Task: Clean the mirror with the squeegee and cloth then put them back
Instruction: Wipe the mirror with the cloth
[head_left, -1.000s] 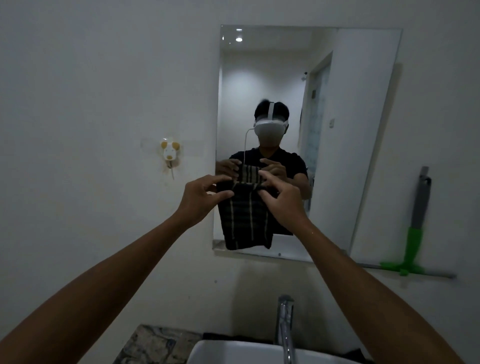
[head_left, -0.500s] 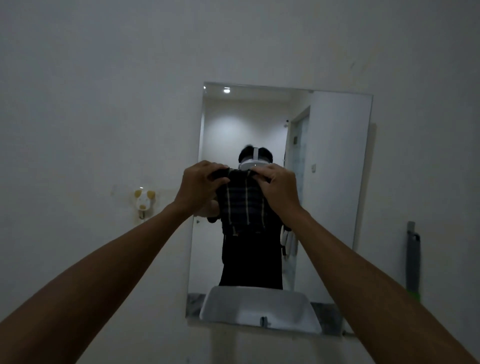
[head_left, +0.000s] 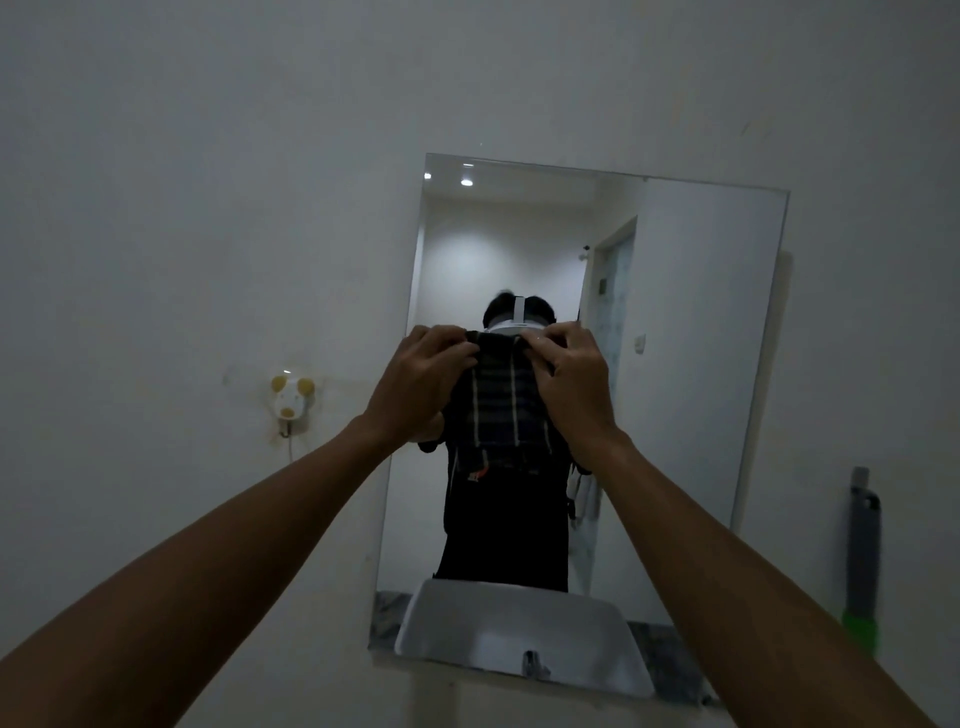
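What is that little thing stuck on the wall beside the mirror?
Start at the mirror and look left, past its edge, at hand height. There a small white wall hook sits alone on the plain wall, shaped like an animal's face with yellow ears.

A pale wall (head_left: 208, 182) is seen carrying everything in view. A frameless rectangular mirror (head_left: 701, 364) is mounted flat on it, slightly tilted in the picture, its top edge well above the raised hands. To the left of the mirror, apart from it, a small white hook (head_left: 291, 399) with yellow spots is stuck to the wall, and a thin cord is seen hanging below it. To the right of the mirror, near the picture's edge, a squeegee (head_left: 862, 561) is set upright against the wall; its grey handle is uppermost and a green part is seen below. How it is fixed cannot be told.
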